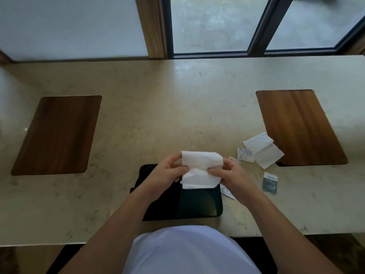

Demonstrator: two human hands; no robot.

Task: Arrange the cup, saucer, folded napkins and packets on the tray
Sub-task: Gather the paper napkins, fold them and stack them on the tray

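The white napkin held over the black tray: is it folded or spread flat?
Partly folded. The white napkin is doubled over, layered edges showing at its bottom, pinched by the left hand and right hand.

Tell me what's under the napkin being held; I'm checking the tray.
Below the napkin, pinched by the left hand and right hand, sits the black tray, its visible part bare. Its far edge is covered.

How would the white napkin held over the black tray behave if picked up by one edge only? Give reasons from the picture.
The napkin is probably floppy: it creases and sags between the left hand and right hand. It looks thin and light, so it would likely droop or unfold if held by one edge. Pushed across the tray, it might crumple rather than slide.
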